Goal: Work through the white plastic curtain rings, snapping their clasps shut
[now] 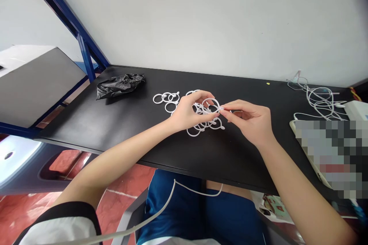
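Observation:
White plastic rings [193, 131], each with a small knob or clip on it, lie in a loose pile on the black table [138, 126]. Just above the pile, one white ring [211, 100] is between my hands. My right hand [253, 120] pinches its small end between thumb and fingertips. Curved around the near side of the ring, my left hand [191, 111] has its thumb reaching to that same end, and its fingers at the ring's upper edge. Part of the pile is hidden behind my left hand. Several more rings [158, 98] lie left of it.
A crumpled black plastic bag [120, 85] lies at the back left. Tangled white cables [319, 97] and a white box [358, 110] are at the right, behind a blurred flat object [330, 157]. A blue metal frame [86, 57] rises at the left. A pale cord [155, 214] crosses my lap.

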The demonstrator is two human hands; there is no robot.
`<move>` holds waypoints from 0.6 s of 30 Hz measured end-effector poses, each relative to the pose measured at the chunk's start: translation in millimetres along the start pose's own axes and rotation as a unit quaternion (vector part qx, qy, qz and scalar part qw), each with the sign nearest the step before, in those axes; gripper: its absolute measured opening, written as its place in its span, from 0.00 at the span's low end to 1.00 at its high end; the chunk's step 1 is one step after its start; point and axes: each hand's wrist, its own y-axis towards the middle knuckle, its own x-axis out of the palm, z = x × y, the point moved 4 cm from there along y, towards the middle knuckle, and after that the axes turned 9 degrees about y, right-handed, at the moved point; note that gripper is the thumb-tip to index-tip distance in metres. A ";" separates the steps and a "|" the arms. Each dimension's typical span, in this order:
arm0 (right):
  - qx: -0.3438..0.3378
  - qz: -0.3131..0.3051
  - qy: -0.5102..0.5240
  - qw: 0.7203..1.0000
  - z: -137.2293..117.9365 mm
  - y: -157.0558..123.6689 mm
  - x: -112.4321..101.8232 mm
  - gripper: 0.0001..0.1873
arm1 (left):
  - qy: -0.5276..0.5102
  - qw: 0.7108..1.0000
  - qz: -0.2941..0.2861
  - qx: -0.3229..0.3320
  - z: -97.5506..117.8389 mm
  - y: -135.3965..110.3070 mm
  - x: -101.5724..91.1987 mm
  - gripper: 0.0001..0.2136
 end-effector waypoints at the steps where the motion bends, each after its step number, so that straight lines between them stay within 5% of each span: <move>1: -0.009 -0.003 0.006 1.000 -0.6 0.2 0.5 0.05 | 0.014 1.000 -0.003 0.006 0.6 0.0 -0.6 0.17; 11: 0.004 -0.012 0.029 1.000 -1.3 0.7 -1.3 0.03 | 0.108 0.990 -0.045 0.081 7.8 -2.3 1.6 0.15; 18: 0.014 -0.035 0.047 0.998 -3.4 0.8 0.5 0.02 | 0.086 0.993 -0.072 0.047 8.6 -5.5 5.8 0.15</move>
